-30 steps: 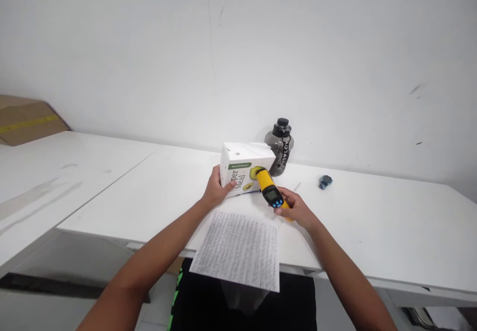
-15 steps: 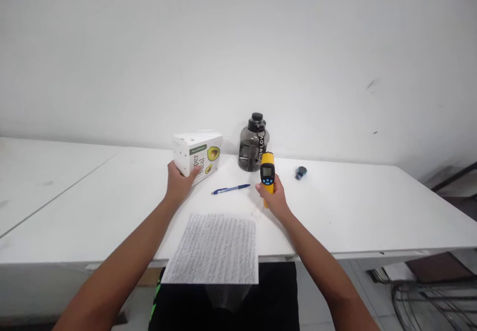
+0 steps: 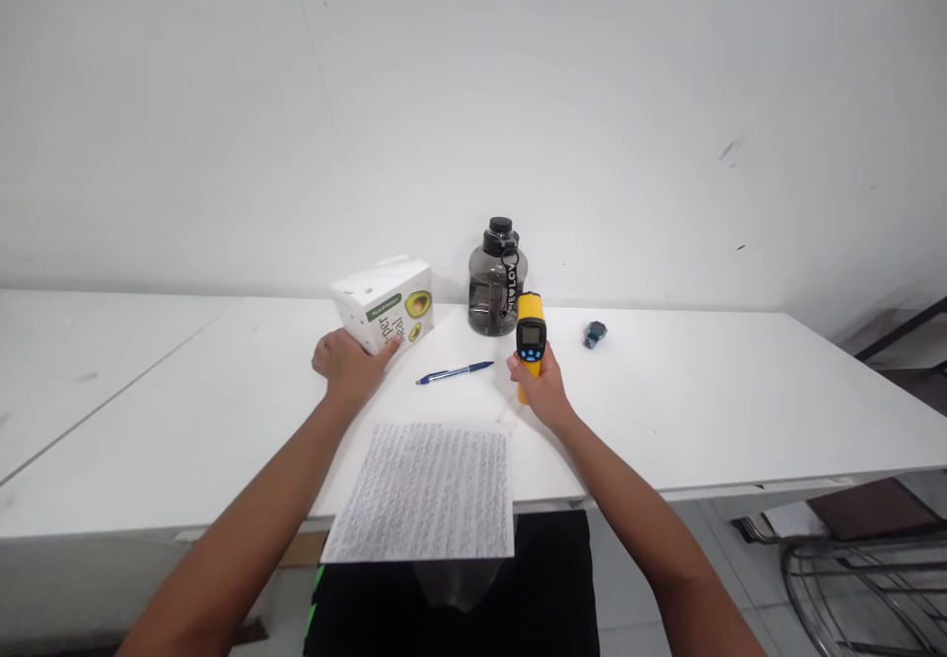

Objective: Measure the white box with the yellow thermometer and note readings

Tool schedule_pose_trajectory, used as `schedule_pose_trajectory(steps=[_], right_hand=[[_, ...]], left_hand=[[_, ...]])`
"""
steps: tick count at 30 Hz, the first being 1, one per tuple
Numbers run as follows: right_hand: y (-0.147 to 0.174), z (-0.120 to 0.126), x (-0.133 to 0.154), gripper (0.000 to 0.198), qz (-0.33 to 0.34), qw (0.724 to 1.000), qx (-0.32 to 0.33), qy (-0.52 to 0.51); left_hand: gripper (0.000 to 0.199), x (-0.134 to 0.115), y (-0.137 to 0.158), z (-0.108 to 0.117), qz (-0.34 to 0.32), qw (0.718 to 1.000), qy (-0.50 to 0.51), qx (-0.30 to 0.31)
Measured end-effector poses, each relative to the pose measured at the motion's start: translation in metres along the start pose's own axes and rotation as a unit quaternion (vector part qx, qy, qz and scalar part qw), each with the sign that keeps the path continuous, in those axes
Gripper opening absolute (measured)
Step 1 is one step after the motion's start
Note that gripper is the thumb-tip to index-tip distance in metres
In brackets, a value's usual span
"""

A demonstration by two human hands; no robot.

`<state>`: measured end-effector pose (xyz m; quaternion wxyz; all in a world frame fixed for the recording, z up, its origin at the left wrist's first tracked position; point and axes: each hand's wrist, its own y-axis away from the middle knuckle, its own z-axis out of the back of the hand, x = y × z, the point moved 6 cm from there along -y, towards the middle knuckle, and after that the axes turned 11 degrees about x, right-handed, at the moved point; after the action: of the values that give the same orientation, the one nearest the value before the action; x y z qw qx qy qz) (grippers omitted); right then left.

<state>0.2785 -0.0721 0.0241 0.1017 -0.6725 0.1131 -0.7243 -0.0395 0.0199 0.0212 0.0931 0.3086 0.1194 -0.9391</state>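
Observation:
My left hand (image 3: pixel 350 364) is at the lower left corner of a white carton (image 3: pixel 392 304) printed with avocados. Its thumb presses on the printed front and the other fingers bend at the carton's left side, partly hidden. The carton leans a little. In my right hand (image 3: pixel 546 386) is a yellow and black infrared thermometer (image 3: pixel 531 322), gripped by its handle, its small screen and blue buttons facing me. Between my hands a blue pen (image 3: pixel 454 373) lies on the table. Just behind the thermometer stands a dark see-through water jug (image 3: pixel 488 287) with a lettered strap.
A sheet covered in writing (image 3: pixel 433 489) overhangs the front edge of the white table (image 3: pixel 710 401). Right of the jug lies a small dark blue item (image 3: pixel 594 333), perhaps wrapped. A wall rises behind the table. A metal-framed chair (image 3: pixel 850 568) stands at the lower right.
The carton has tipped slightly leftward, and my left hand's fingers have come out further at its left side. My right hand keeps hold of the thermometer. The view has shifted slightly.

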Motion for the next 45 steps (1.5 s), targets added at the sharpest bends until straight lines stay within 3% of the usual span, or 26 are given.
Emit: schedule_pose_trajectory(steps=[11,15,18,23,25,29,32,45], right_hand=[[-0.001,0.000,0.004,0.053,0.016,0.999,0.015,0.027],[0.000,0.005,0.000,0.062,0.004,0.998,-0.029,0.054],[0.002,0.013,-0.002,0.073,-0.021,0.989,-0.074,0.129],[0.002,0.018,0.003,0.085,-0.093,0.941,-0.065,0.319],[0.001,0.016,0.006,0.081,-0.117,0.908,-0.037,0.400],[-0.003,0.014,0.004,0.069,-0.164,0.833,0.006,0.529],[-0.005,0.017,-0.005,0.063,-0.193,0.798,0.035,0.570],[-0.008,0.035,-0.017,0.064,-0.241,0.763,0.019,0.600]], left_hand=[[0.073,0.004,-0.002,-0.004,0.000,1.000,-0.019,-0.002],[0.073,0.003,-0.001,-0.003,0.002,1.000,-0.017,-0.011],[0.073,0.002,0.002,-0.002,0.002,1.000,-0.018,-0.012],[0.071,0.007,0.006,-0.006,0.011,0.995,0.084,0.045],[0.071,0.008,0.008,-0.008,0.012,0.987,0.143,0.072],[0.069,0.008,0.009,-0.006,0.005,0.982,0.174,0.068],[0.071,0.008,0.008,-0.006,0.006,0.982,0.173,0.073],[0.074,0.009,0.008,-0.007,-0.005,0.980,0.176,0.087]])
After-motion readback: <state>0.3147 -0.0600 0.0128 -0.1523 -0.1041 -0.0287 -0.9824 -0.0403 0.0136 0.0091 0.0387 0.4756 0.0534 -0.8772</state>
